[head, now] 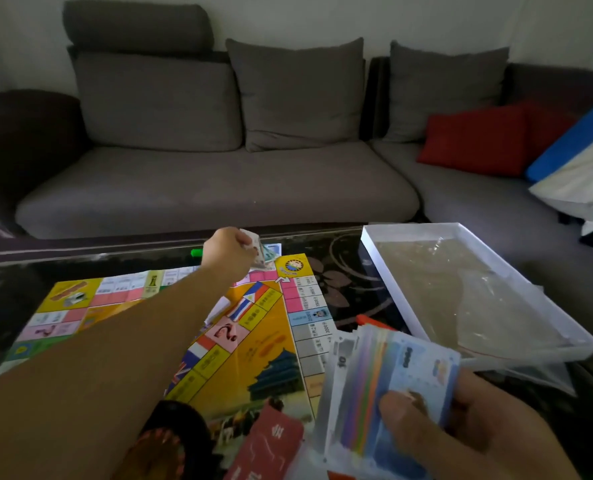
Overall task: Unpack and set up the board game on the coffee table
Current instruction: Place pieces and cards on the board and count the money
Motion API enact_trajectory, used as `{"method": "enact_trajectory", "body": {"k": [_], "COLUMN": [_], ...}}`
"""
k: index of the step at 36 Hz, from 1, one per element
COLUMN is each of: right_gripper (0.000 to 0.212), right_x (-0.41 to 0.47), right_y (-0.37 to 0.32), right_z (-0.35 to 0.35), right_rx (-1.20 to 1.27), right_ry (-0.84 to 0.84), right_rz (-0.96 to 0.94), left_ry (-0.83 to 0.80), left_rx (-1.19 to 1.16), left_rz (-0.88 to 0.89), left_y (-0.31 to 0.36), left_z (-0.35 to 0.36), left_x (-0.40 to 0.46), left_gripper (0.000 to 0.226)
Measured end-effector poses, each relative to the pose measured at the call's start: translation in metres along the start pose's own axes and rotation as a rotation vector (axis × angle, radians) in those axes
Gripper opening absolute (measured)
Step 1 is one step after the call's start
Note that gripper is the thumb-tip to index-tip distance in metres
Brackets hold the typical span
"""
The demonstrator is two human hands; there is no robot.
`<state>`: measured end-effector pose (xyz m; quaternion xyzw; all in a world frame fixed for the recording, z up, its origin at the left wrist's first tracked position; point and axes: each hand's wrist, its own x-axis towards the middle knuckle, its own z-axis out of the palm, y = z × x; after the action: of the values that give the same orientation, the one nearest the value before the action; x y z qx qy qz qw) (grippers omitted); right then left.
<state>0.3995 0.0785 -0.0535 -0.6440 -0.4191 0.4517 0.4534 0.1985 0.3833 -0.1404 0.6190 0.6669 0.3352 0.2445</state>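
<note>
I see my left hand (231, 247) stretched to the far edge of the colourful unfolded paper game board (253, 344) on the dark glass coffee table (350, 258), fingers curled around a few paper notes (258, 252). My right hand (468, 424) grips a fanned stack of play-money bills (385, 375) beside the white open cardboard box (461, 289).

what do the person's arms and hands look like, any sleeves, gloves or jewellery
Both are bare. The left hand and its long forearm show no sleeve, glove, watch or ring. The right hand is also ungloved, with no ring visible; its wrist is out of frame.
</note>
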Motion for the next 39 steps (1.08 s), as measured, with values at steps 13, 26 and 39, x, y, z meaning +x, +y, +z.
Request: {"method": "enact_trajectory", "body": {"k": [13,26,39], "right_gripper": [0.018,0.016,0.020], "right_x": [-0.006,-0.054,-0.084], "right_y": [0.007,-0.001,0.014], "right_z": [0.007,0.070,0.121], "right_rx": [0.027,0.117,0.109], "right_ry": [0.035,-0.100,-0.215], "right_rz": [0.073,-0.065,-0.044], "left_ry": [-0.322,-0.561,-0.223], "left_rx": [-0.349,-0.603,-0.599], "left_rz": [-0.067,-0.078,-0.145], "left_y": [0.049,0.034,-0.014], "left_z": [-0.052,-0.170,-0.201], "left_x": [-0.113,-0.302,-0.345], "left_gripper": [0.017,0.031,0.023]}}
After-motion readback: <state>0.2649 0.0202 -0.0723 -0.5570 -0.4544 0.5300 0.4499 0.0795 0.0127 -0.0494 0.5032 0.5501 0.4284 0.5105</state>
